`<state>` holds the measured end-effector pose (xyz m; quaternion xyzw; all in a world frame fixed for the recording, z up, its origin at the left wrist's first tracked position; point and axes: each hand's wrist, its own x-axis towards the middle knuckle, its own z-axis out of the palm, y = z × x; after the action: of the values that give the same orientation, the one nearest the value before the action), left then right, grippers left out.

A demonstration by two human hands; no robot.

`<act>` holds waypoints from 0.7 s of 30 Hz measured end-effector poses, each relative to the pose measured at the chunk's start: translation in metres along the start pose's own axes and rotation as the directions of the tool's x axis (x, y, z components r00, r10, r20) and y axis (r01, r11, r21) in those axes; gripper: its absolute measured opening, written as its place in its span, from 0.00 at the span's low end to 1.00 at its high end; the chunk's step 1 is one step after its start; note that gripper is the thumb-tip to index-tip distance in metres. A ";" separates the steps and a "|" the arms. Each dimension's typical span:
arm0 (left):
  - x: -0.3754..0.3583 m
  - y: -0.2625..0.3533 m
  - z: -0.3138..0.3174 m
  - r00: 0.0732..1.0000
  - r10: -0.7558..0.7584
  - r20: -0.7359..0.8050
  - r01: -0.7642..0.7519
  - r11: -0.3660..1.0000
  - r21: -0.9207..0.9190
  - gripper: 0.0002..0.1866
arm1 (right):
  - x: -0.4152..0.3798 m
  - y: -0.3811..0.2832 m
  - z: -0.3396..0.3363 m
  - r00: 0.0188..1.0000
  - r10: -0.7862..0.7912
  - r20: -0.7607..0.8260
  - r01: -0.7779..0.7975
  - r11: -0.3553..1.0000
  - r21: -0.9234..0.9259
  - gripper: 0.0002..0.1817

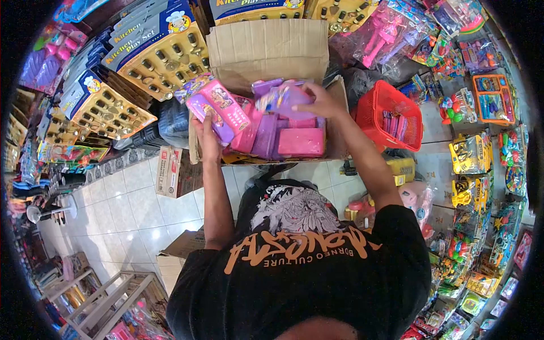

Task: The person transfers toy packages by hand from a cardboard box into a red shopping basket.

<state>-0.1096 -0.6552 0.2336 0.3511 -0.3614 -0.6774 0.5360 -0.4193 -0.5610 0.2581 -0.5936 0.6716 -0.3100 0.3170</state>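
Note:
My left hand (209,133) is closed on a purple plastic case and a pink plastic case (224,102) with printed cartoon figures, above the left side of an open cardboard box (269,48). My right hand (320,102) grips a shiny purple case (284,97) over the box's right half. Below both hands, more pink and purple cases fill the box; a plain pink case (301,141) lies at its near right corner. The fingertips of my right hand are partly blurred.
A red plastic basket (368,116) with several small pink packs stands right of the box. Kitchen play sets (164,62) on cards hang at the upper left. Packaged toys (471,153) line the right side. A small carton (169,171) stands on the tiled floor (127,207).

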 end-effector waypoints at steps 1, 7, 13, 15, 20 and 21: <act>0.000 0.001 0.007 0.999 0.039 -0.031 -0.039 0.999 0.013 0.18 | 0.001 -0.001 -0.002 0.997 0.017 -0.077 -0.006 0.989 0.145 0.30; -0.008 -0.023 0.036 0.998 0.027 0.054 -0.032 0.995 0.096 0.24 | 0.004 -0.040 0.022 0.938 0.176 -0.298 -0.058 0.929 0.366 0.33; -0.030 -0.030 0.075 0.974 0.073 0.214 -0.122 0.968 0.221 0.39 | -0.011 -0.075 0.057 0.939 -0.164 -0.302 0.207 0.971 0.116 0.34; -0.032 -0.033 0.072 0.976 0.071 0.207 -0.118 0.968 0.222 0.39 | -0.015 -0.076 0.056 0.932 -0.262 -0.251 0.303 0.943 0.136 0.32; -0.031 -0.051 0.058 0.954 -0.101 0.282 0.088 0.994 0.059 0.39 | -0.029 -0.082 0.036 0.933 -0.352 -0.081 0.346 0.935 -0.073 0.39; -0.032 -0.054 0.059 0.965 -0.082 0.247 0.083 0.997 0.009 0.38 | -0.029 -0.080 0.034 0.940 -0.340 -0.034 0.340 0.940 -0.002 0.40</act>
<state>-0.1804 -0.6080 0.2183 0.2782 -0.4100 -0.7379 0.4583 -0.3412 -0.5423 0.3029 -0.6947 0.5637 -0.3714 0.2483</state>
